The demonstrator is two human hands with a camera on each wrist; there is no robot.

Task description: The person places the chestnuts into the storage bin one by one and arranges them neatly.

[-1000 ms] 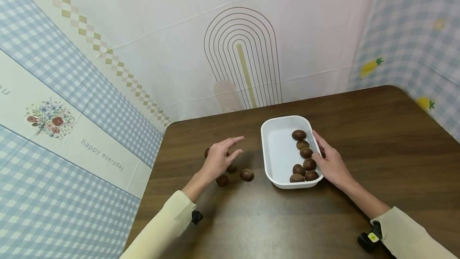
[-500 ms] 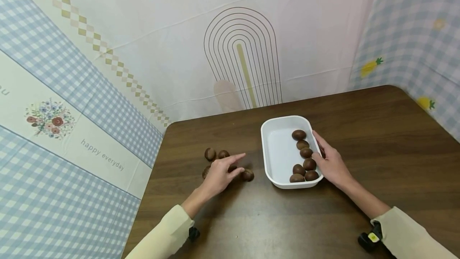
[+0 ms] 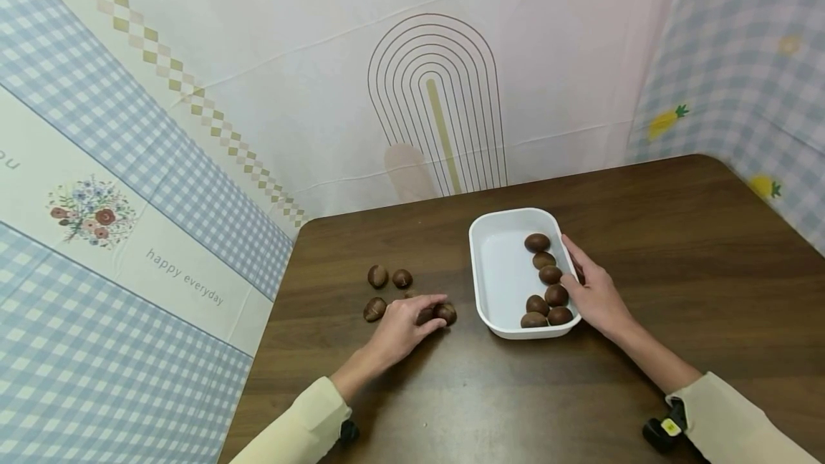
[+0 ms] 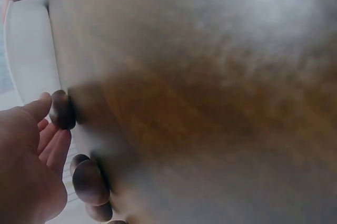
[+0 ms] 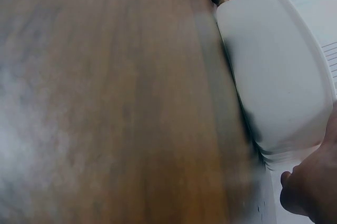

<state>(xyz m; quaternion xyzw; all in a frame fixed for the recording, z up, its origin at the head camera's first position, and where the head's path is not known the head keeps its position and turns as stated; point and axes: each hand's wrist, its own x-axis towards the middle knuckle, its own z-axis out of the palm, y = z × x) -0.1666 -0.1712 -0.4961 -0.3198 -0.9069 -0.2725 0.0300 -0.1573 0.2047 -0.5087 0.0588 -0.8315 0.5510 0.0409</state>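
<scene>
My left hand [image 3: 398,329] is low over the table, thumb and fingertips at either side of a dark brown, egg-shaped piece [image 3: 446,314]. In the left wrist view this brown piece [image 4: 63,109] sits between the thumb tip and fingers. Another brown piece shows beneath the fingers, partly hidden. My right hand [image 3: 596,296] grips the right wall of a white rectangular tray [image 3: 485,291], thumb over the rim. Several similar brown pieces [image 3: 551,275] lie along the tray's right side and near end.
Left of the left hand lie more loose brown pieces [image 3: 377,276], some with pale markings. The dark wooden table [image 3: 490,399] ends at a patterned cloth wall [image 3: 309,92] at the back and left.
The left hand has come nearer along the table, uncovering brown pieces behind it, and its fingers have closed in on the rightmost loose piece. The right hand and tray stay put.
</scene>
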